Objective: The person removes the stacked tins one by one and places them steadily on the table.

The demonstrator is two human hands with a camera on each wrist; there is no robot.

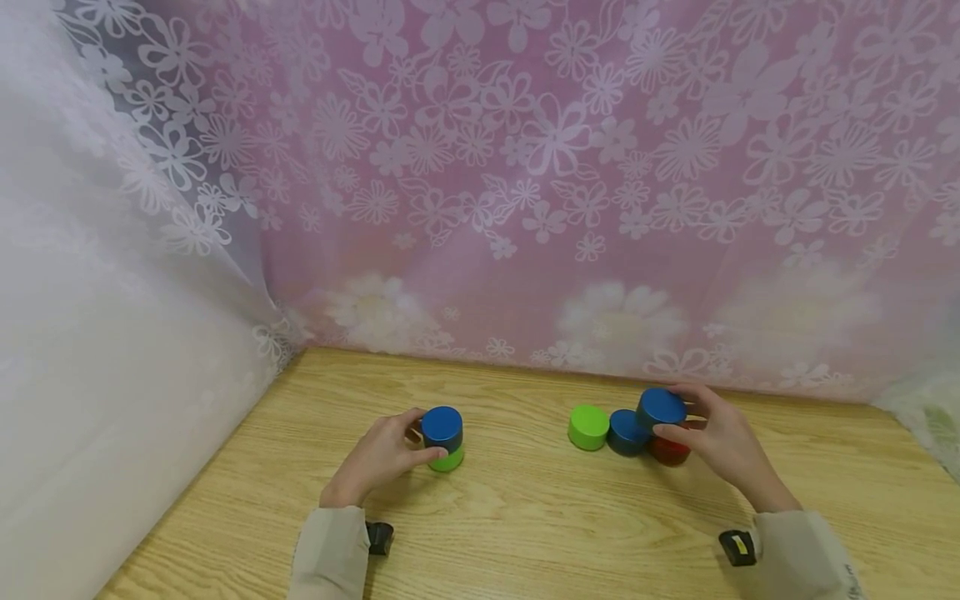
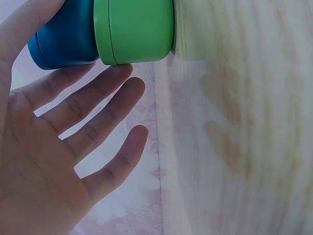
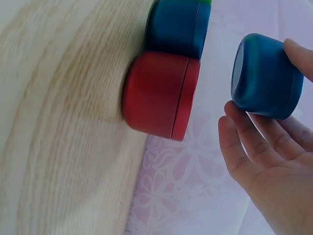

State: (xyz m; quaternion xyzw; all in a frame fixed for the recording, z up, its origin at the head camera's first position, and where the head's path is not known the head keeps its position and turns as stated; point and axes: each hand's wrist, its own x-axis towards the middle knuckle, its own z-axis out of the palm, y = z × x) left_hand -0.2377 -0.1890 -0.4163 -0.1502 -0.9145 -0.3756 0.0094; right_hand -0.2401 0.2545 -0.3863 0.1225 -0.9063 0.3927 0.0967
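Note:
My left hand pinches a blue round tin between thumb and fingers. That tin sits on top of a green tin, and in the left wrist view the two touch, lid to base. On the right, my right hand holds another blue tin up in the air, clear of the red tin below it. A third blue tin stands on the table against the red one, with a second green tin at its left side.
A wood-grain table carries all the tins. Behind it hangs a pink flowered cloth, and a pale cloth closes off the left side. Each wrist wears a black strap device.

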